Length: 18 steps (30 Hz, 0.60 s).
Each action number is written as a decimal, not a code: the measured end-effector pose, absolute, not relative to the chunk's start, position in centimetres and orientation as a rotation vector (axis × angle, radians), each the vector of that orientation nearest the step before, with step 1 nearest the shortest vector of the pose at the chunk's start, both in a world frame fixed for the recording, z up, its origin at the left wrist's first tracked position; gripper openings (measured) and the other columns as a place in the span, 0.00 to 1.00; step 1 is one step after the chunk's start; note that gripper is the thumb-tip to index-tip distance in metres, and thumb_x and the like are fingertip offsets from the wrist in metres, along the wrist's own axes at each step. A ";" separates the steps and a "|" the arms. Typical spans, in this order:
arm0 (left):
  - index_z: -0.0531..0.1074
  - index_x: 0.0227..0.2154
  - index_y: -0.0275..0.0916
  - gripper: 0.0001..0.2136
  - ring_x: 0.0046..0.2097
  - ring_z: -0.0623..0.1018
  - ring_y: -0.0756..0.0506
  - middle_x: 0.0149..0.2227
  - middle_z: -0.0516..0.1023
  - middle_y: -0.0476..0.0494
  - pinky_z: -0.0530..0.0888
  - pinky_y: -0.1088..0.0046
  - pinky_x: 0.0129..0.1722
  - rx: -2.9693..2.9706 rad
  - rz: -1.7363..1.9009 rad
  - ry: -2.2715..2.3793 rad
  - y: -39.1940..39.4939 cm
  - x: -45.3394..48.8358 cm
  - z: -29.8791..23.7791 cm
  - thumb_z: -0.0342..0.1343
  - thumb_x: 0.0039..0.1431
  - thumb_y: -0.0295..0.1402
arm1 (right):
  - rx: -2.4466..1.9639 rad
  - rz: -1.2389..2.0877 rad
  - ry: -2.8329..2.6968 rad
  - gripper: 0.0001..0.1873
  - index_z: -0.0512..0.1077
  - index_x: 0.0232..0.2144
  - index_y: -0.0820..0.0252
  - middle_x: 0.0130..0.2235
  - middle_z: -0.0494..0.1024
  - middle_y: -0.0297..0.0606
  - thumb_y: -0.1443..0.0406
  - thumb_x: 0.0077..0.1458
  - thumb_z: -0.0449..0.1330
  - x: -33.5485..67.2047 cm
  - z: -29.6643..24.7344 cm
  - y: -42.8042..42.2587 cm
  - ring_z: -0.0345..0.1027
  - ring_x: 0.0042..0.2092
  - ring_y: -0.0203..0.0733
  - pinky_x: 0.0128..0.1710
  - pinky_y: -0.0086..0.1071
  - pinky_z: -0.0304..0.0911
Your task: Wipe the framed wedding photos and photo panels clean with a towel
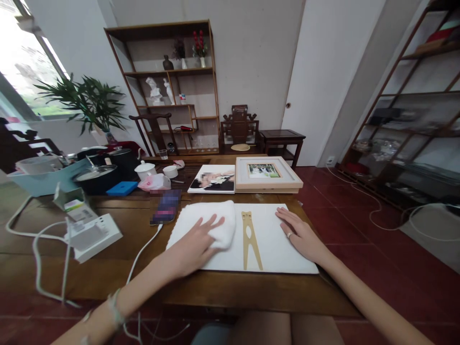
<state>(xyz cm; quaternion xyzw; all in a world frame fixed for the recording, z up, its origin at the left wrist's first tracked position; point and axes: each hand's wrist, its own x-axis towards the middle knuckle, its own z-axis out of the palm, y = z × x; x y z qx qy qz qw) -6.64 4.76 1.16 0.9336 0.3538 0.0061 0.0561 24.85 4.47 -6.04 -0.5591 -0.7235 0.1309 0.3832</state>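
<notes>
A white board (273,244) lies flat on the wooden table (108,273) in front of me, with a tan stand-shaped strip (250,239) along its middle. My left hand (196,239) lies flat with fingers spread on a white cloth (219,223) that rests on the board's left half. My right hand (300,232), a ring on one finger, presses flat on the board's right edge, fingers stretched out.
Behind the board lie a photo print (212,179) and a framed picture (268,173). A phone (166,207) with a white cable (142,256) is at the left. A white box (91,235), pots (95,177) and cups crowd the left. Shelves and chairs stand behind.
</notes>
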 end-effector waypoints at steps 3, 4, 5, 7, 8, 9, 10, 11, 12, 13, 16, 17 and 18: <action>0.73 0.41 0.43 0.12 0.63 0.50 0.42 0.63 0.49 0.48 0.53 0.60 0.60 2.874 -0.011 1.019 0.5 -7.4 2.1 0.45 0.62 0.32 | -1.426 0.327 -1.858 0.19 0.67 0.50 0.56 0.56 0.66 0.41 0.63 0.56 0.49 24.9 -6.1 4.5 0.54 0.60 0.45 0.60 0.49 0.50; 0.72 0.44 0.43 0.12 0.63 0.51 0.42 0.62 0.50 0.47 0.54 0.61 0.60 2.888 -0.024 0.993 -0.6 -7.6 2.5 0.46 0.61 0.32 | -1.433 0.324 -1.862 0.19 0.67 0.50 0.56 0.57 0.65 0.42 0.63 0.56 0.49 24.9 -6.1 4.5 0.53 0.60 0.45 0.60 0.49 0.50; 0.69 0.48 0.43 0.14 0.63 0.52 0.42 0.62 0.51 0.47 0.56 0.63 0.59 2.895 -0.042 0.967 -1.3 -7.7 2.8 0.47 0.60 0.31 | -1.441 0.321 -1.865 0.20 0.67 0.50 0.57 0.57 0.65 0.42 0.63 0.56 0.49 24.9 -6.1 4.5 0.53 0.60 0.45 0.60 0.48 0.50; 0.66 0.51 0.43 0.17 0.62 0.53 0.43 0.62 0.51 0.47 0.56 0.64 0.59 2.879 -0.096 0.932 -1.5 -7.8 3.3 0.48 0.59 0.30 | -1.456 0.320 -1.868 0.20 0.67 0.50 0.59 0.57 0.65 0.43 0.63 0.56 0.49 24.9 -6.1 4.5 0.53 0.60 0.45 0.60 0.47 0.50; 0.66 0.51 0.43 0.17 0.63 0.52 0.43 0.62 0.51 0.46 0.56 0.64 0.59 2.861 -0.123 0.928 -1.1 -7.7 3.4 0.47 0.60 0.29 | -1.459 0.321 -1.868 0.20 0.67 0.50 0.59 0.57 0.65 0.44 0.63 0.56 0.49 24.9 -6.1 4.5 0.53 0.60 0.46 0.60 0.47 0.50; 0.68 0.50 0.43 0.15 0.63 0.51 0.43 0.62 0.50 0.46 0.55 0.63 0.59 2.841 -0.136 0.935 -0.3 -7.6 3.4 0.46 0.61 0.30 | -1.457 0.322 -1.869 0.20 0.67 0.50 0.59 0.57 0.65 0.44 0.63 0.56 0.49 24.9 -6.1 4.5 0.53 0.60 0.46 0.60 0.48 0.50; 0.69 0.48 0.43 0.14 0.63 0.49 0.43 0.62 0.49 0.47 0.53 0.63 0.60 2.822 -0.141 0.942 0.8 -7.5 3.2 0.45 0.62 0.30 | -1.452 0.324 -1.873 0.20 0.67 0.50 0.59 0.57 0.65 0.43 0.63 0.56 0.49 24.9 -6.0 4.4 0.53 0.60 0.46 0.60 0.48 0.50; 0.71 0.46 0.43 0.14 0.64 0.47 0.43 0.63 0.47 0.47 0.51 0.61 0.60 2.808 -0.134 0.946 2.1 -7.3 3.0 0.43 0.63 0.32 | -1.449 0.323 -1.874 0.20 0.67 0.50 0.58 0.57 0.65 0.43 0.63 0.56 0.49 24.8 -6.0 4.4 0.53 0.60 0.46 0.60 0.48 0.50; 0.71 0.45 0.43 0.14 0.64 0.44 0.43 0.63 0.44 0.48 0.49 0.60 0.61 2.800 -0.117 0.950 3.5 -7.1 2.7 0.42 0.64 0.33 | -1.449 0.320 -1.877 0.20 0.67 0.50 0.58 0.57 0.65 0.43 0.63 0.56 0.48 24.8 -5.9 4.4 0.53 0.60 0.45 0.60 0.48 0.50; 0.72 0.45 0.43 0.15 0.64 0.42 0.43 0.64 0.42 0.48 0.47 0.59 0.61 2.799 -0.098 0.949 4.8 -6.8 2.3 0.41 0.64 0.35 | -1.452 0.315 -1.879 0.20 0.66 0.50 0.57 0.57 0.65 0.42 0.63 0.56 0.48 24.8 -5.8 4.4 0.53 0.60 0.45 0.60 0.48 0.50; 0.72 0.44 0.40 0.17 0.64 0.40 0.43 0.64 0.41 0.46 0.44 0.57 0.61 2.808 -0.027 0.989 8.3 -5.8 1.3 0.40 0.65 0.39 | -1.473 0.308 -1.888 0.20 0.66 0.50 0.59 0.57 0.65 0.44 0.63 0.57 0.48 24.7 -5.6 4.3 0.53 0.60 0.44 0.60 0.48 0.50; 0.72 0.43 0.39 0.18 0.64 0.40 0.43 0.64 0.42 0.45 0.44 0.57 0.61 2.814 -0.006 1.014 9.3 -5.4 1.0 0.40 0.64 0.41 | -1.483 0.307 -1.893 0.20 0.66 0.50 0.61 0.57 0.65 0.45 0.63 0.57 0.48 24.7 -5.6 4.4 0.53 0.60 0.44 0.60 0.47 0.50; 0.72 0.43 0.37 0.19 0.64 0.41 0.43 0.64 0.43 0.43 0.44 0.57 0.61 2.821 0.016 1.044 10.1 -5.0 0.8 0.40 0.64 0.41 | -1.494 0.308 -1.898 0.21 0.66 0.50 0.63 0.57 0.64 0.46 0.63 0.57 0.47 24.6 -5.5 4.4 0.53 0.60 0.44 0.60 0.46 0.50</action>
